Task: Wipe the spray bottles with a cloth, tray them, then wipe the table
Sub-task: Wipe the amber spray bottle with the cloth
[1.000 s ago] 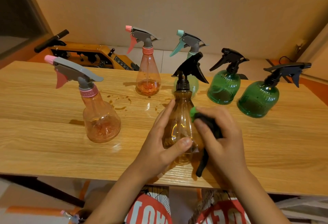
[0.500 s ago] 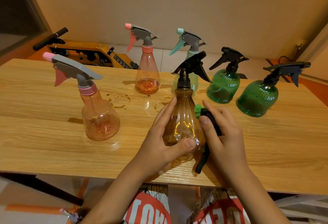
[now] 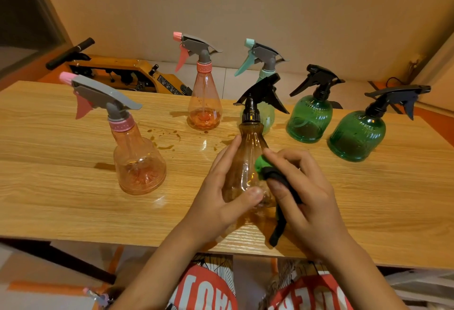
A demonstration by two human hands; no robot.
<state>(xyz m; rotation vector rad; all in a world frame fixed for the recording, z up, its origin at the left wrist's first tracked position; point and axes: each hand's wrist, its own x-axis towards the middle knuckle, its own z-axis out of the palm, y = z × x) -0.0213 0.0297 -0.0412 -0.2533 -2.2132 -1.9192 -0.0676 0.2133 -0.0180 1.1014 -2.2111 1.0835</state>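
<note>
Your left hand (image 3: 216, 201) wraps the amber bottle (image 3: 245, 159), steadying it for the rub; your right hand (image 3: 304, 194) pinches the cloth (image 3: 260, 167) against its right side. The other bottles (image 3: 309, 120) wait behind and beside it.

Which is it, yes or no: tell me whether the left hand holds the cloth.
No, the left hand grips the brown bottle while the right hand holds the cloth.

Teal bottle (image 3: 264, 57) half behind amber bottle (image 3: 245, 159)
</note>
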